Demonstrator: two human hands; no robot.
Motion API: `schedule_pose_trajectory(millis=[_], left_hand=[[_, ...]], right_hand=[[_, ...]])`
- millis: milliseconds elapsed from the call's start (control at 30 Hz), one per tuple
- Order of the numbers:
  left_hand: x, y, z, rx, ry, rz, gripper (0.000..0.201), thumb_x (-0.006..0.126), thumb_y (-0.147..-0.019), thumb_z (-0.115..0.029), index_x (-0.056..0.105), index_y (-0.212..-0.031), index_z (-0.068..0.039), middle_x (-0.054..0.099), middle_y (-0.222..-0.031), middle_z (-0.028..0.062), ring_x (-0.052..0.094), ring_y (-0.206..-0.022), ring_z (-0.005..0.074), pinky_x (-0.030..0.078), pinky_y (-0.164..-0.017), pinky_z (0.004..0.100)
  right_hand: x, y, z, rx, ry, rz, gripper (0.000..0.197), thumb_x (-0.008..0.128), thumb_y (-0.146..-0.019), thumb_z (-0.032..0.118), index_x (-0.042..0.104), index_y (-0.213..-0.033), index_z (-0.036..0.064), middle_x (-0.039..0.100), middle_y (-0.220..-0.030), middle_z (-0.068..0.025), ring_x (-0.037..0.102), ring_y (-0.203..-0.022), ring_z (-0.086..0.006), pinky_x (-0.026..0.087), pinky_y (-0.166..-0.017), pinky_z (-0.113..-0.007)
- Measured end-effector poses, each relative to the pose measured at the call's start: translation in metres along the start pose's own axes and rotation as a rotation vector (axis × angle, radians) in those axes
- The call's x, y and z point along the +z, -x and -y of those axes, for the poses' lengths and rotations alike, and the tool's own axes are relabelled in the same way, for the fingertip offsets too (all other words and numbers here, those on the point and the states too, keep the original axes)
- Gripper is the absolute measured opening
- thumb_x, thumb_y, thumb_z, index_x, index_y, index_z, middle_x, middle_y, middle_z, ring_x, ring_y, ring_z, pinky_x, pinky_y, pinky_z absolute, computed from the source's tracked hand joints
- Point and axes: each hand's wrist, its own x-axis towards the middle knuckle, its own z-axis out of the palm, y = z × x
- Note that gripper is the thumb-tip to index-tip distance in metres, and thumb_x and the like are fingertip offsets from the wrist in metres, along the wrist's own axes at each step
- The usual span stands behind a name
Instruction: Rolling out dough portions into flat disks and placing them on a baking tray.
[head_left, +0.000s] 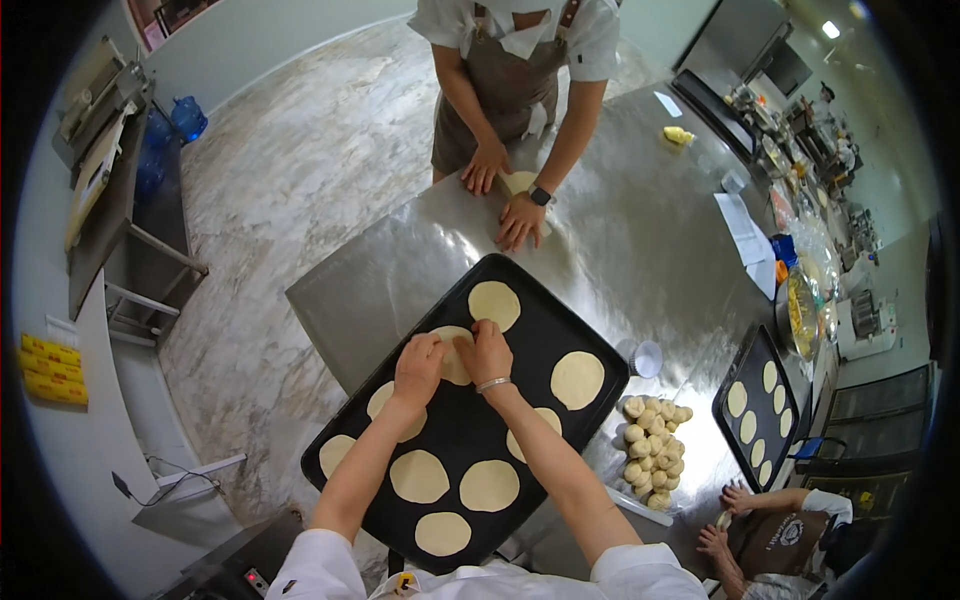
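Note:
A large black baking tray [440, 445] lies below my arms, with several flat pale dough rounds on it. At its far left part, my left hand [418, 368] and my right hand [486, 355] pinch one dough round [456, 366] between them, fingers closed on its edges. My fingers cover parts of that round, and I cannot tell whether it touches the tray. Just beyond my right hand lies another dough round [494, 305]. To the right sits a separate round [577, 380]. My forearms hide parts of the rounds beneath them.
Across the steel table [640, 210], a co-worker's hands [505, 195] press dough. Dough balls [655, 450] sit right of my tray beside a small white cup [646, 359]. A second tray of rounds [757, 410] lies further right, near another person's hands [722, 525].

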Motion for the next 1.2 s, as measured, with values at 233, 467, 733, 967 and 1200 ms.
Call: schedule_pose_trajectory(millis=[233,467,733,967,1200], left_hand=[[-0.030,0.020,0.001,0.207,0.092,0.219,0.018,0.069,-0.083,-0.007,0.066,-0.101,-0.004,0.063,-0.108,0.0090,0.063,-0.103,0.0303,0.055,-0.085,0.0404],[-0.037,0.023,0.012,0.371,0.052,0.261,0.025,0.068,-0.083,-0.007,0.066,-0.108,-0.003,0.066,-0.105,0.0100,0.065,-0.108,0.0276,0.056,-0.092,0.0358],[-0.045,0.040,-0.017,0.287,-0.053,0.304,0.043,0.073,-0.087,-0.022,0.065,-0.126,-0.004,0.065,-0.115,0.0115,0.063,-0.115,0.0288,0.050,-0.104,0.0453],[-0.051,0.033,-0.023,0.216,-0.106,0.393,0.048,0.075,-0.087,-0.028,0.065,-0.127,-0.004,0.060,-0.134,0.0107,0.052,-0.133,0.0280,0.037,-0.116,0.0503],[-0.052,0.035,-0.007,0.224,-0.074,0.377,0.049,0.073,-0.088,-0.029,0.063,-0.129,-0.003,0.059,-0.134,0.0118,0.054,-0.130,0.0303,0.036,-0.117,0.0523]], right_hand=[[-0.019,0.014,-0.016,-0.125,-0.198,-0.014,0.027,0.072,-0.089,0.014,0.062,-0.111,0.0021,0.062,-0.103,-0.0160,0.065,-0.090,-0.0359,0.055,-0.079,-0.044],[-0.044,0.041,-0.031,-0.535,-0.016,0.123,0.035,0.064,-0.083,-0.001,0.066,-0.116,0.0066,0.065,-0.119,-0.0121,0.063,-0.111,-0.0315,0.052,-0.096,-0.044],[-0.063,0.033,-0.047,-0.815,0.351,0.396,0.056,0.063,-0.084,0.007,0.057,-0.139,0.0127,0.053,-0.148,-0.0032,0.046,-0.141,-0.0235,0.034,-0.118,-0.051],[-0.069,0.024,-0.058,-0.893,0.443,0.388,0.060,0.062,-0.087,0.012,0.053,-0.146,0.0150,0.047,-0.156,0.0000,0.043,-0.144,-0.0229,0.030,-0.121,-0.053],[-0.070,0.016,-0.058,-0.835,0.443,0.346,0.055,0.061,-0.088,0.012,0.056,-0.143,0.0133,0.050,-0.152,-0.0009,0.046,-0.141,-0.0222,0.032,-0.120,-0.052]])
